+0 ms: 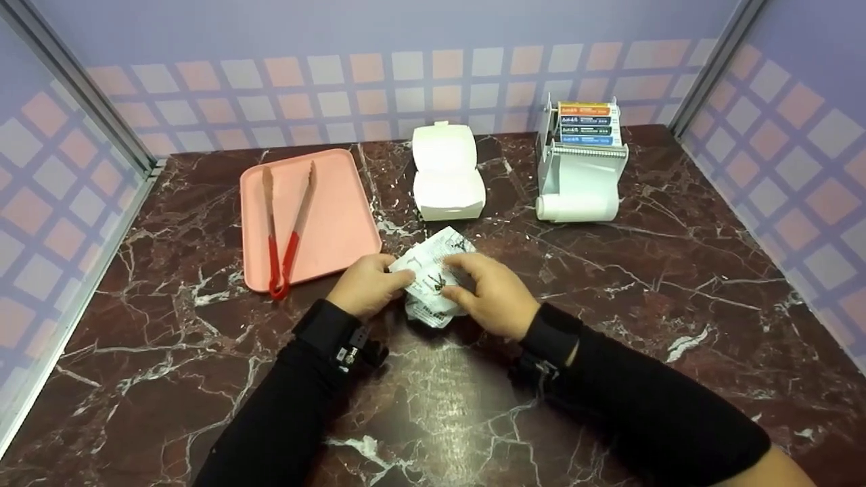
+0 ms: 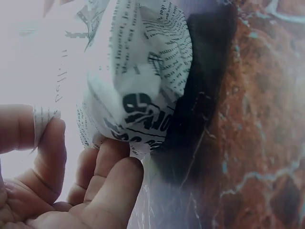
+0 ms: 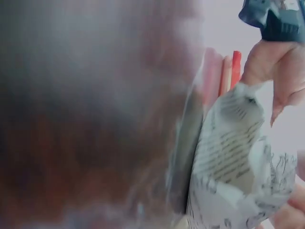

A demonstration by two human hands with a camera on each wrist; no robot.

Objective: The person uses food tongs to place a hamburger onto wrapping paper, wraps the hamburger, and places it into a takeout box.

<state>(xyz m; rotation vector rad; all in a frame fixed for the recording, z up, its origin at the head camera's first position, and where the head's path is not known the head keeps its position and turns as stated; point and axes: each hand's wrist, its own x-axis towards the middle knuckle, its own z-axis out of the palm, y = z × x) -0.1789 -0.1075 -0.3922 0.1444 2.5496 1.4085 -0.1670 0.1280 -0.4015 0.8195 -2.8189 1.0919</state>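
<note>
A white food wrapper [image 1: 433, 281] with dark newspaper-style print lies folded into a bundle in front of me; whatever is inside is hidden. On its left side my left hand [image 1: 369, 287] pinches a paper edge between thumb and finger, while its other fingers rest against the side of the bundle, as the left wrist view shows. My right hand [image 1: 497, 294] holds the bundle from the right, fingers curled, with thumb and forefinger on the top fold. Close up, the wrapper [image 2: 138, 81] looks creased and rounded. The right wrist view shows the wrapper [image 3: 228, 157] standing on the tabletop.
Left of the hands lies a pink tray [image 1: 331, 230] with red-handled tongs [image 1: 291, 250] on it. An open white clamshell box [image 1: 450, 193] stands behind the wrapper, white crumbs around it. At the back right is a label dispenser [image 1: 585, 162] with a white roll. Walls border the marbled table [image 1: 676, 352].
</note>
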